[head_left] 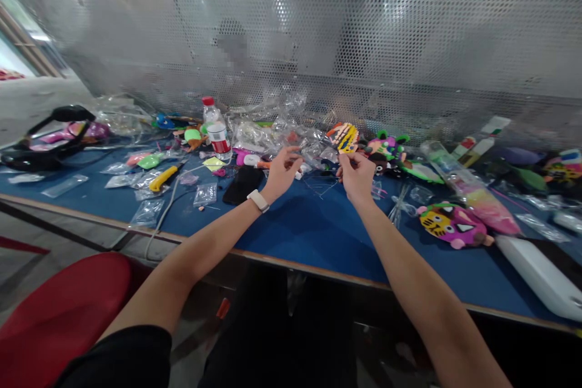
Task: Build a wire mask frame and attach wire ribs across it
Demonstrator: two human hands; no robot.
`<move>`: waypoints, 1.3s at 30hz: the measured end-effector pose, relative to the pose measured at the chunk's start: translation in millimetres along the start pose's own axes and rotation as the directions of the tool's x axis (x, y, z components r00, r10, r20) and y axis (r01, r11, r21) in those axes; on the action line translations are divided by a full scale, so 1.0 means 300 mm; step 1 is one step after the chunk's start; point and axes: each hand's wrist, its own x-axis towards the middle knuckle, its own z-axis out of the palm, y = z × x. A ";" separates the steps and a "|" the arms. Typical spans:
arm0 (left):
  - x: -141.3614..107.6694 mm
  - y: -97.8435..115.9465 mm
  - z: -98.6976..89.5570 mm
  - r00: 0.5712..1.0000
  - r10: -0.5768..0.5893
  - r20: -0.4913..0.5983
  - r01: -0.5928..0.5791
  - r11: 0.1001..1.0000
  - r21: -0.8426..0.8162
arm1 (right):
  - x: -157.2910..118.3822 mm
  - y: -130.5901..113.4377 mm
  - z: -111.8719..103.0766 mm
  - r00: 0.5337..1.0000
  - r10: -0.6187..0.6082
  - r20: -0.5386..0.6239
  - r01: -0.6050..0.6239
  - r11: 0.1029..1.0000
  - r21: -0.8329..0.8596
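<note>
Detail blurring; I cannot tell if my left grip [285, 168] or right grip [355, 174] is grasping anything. Bottle [219, 134], clear bags [259, 133] are crowding desk's [309, 230] far edge.

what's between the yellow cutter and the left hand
In the head view, a pale cable, clear packet and flat black slab lie between cutter and left hand, among other small bits.

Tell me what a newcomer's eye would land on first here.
Probably the bright red seat at the lower left, on the near side of the blue table. Next, likely the yellow-and-orange striped piece just above the right hand, then the pink-and-yellow figure lying toward the table's right.
</note>
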 end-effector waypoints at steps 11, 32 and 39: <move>0.009 0.002 0.007 0.978 -0.206 0.025 0.206 0.953 -0.222 | -0.004 -0.017 -0.007 0.998 -0.050 0.034 0.051 0.999 -0.014; 0.040 0.008 -0.010 0.938 -0.346 -0.040 0.311 0.884 -0.349 | -0.009 -0.026 -0.021 0.724 0.218 0.654 -0.392 0.911 0.130; 0.048 -0.025 -0.025 0.974 -0.181 -0.134 0.159 0.974 -0.161 | 0.001 0.009 -0.005 0.856 0.244 0.456 -0.298 0.953 0.049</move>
